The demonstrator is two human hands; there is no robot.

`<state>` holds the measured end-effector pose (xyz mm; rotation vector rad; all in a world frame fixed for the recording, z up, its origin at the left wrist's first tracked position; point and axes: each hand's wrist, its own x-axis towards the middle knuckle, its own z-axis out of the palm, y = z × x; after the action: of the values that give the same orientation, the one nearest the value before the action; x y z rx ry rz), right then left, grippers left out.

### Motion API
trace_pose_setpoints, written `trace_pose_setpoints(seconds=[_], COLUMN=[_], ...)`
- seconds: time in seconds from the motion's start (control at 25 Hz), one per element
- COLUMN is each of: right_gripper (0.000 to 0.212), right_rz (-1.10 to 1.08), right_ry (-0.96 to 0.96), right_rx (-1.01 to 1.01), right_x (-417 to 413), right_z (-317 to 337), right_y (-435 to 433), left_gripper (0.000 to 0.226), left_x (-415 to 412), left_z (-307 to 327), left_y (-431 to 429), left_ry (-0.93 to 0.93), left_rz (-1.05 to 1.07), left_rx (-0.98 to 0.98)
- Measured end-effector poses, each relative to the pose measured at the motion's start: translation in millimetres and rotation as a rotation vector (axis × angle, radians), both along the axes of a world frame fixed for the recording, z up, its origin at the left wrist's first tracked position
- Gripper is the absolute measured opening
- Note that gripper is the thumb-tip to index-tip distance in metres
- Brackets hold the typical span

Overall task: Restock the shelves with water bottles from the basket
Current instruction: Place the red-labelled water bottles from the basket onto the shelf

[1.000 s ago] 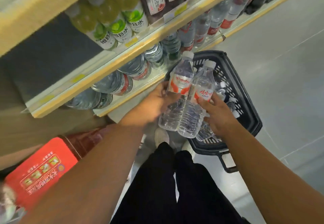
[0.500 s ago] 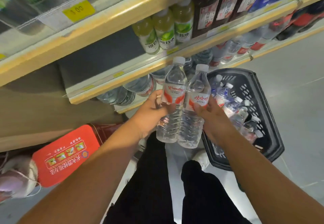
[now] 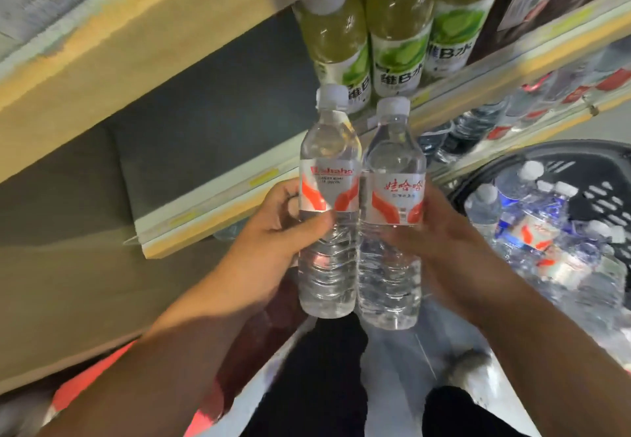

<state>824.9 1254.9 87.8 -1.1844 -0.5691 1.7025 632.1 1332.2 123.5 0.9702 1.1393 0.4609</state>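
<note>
Two clear water bottles with red-and-white labels and white caps stand upright side by side in front of me, touching. My left hand (image 3: pixel 273 231) grips the left bottle (image 3: pixel 329 163) around its middle. My right hand (image 3: pixel 444 231) grips the right bottle (image 3: pixel 392 265) the same way. Both bottles are held just in front of the edge of a yellow shelf (image 3: pixel 205 218). The black plastic basket (image 3: pixel 607 197) sits on the floor at the right with several more water bottles (image 3: pixel 485 204) inside.
Green-labelled drink bottles (image 3: pixel 399 43) stand on the shelf right behind the held bottles; left of them the shelf has a dark gap (image 3: pixel 205 112). More water bottles (image 3: pixel 471 125) line the shelf below. A red pack (image 3: pixel 88 385) lies at lower left. My legs are below.
Both hands have lifted the two bottles up and away from the basket toward the shelf with the green bottles. The view has moved closer to the shelves.
</note>
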Motion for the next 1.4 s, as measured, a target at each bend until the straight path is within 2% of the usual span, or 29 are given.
trace_pose_setpoints(seconds=[0.08,0.24,0.36,0.48,0.68,0.8,0.88,1.0,1.16,1.32,1.4], right_gripper=[0.066,0.067,0.068,0.067,0.076,0.081,0.081,0.061,0.072,0.065,0.071], right_rz=[-0.018,-0.031,-0.014,-0.003,0.008,0.003,0.025,0.031,-0.003,-0.016,-0.024], right_ry=[-0.027,-0.036,-0.085,-0.181,-0.238,-0.207,-0.216,-0.115,-0.125,-0.137,-0.159], right_rx=[0.039,0.180,0.272,0.368,0.476,0.549,0.567,0.607,0.631,0.644,0.640], right_x=[2,11,14,7,-11,-25,-36,-57,-94,-126,-142], right_z=[-8,-21,-42,-61,-83,-80,-75,-67,-43,-13,-1], right_y=[9,24,28,33,52,64,70,80,99,117,130], left_gripper=[0.046,0.056,0.072,0.077,0.068,0.057,0.061,0.059,0.054,0.053,0.050], left_x=[0,9,8,-4,-19,-29,-41,-62,-95,-135,-157], left_z=[-9,-22,-39,-50,-63,-65,-63,-53,-31,-15,-12], left_y=[8,17,19,21,26,29,32,36,45,45,41], left_ry=[-0.019,0.009,-0.073,-0.122,-0.171,-0.193,-0.209,-0.200,-0.183,-0.203,-0.199], left_rz=[0.010,0.044,0.025,0.015,0.047,0.127,0.136,0.145,0.203,0.296,0.326], left_rx=[0.018,0.115,0.125,0.163,0.318,0.390,0.452,0.501,0.576,0.606,0.602])
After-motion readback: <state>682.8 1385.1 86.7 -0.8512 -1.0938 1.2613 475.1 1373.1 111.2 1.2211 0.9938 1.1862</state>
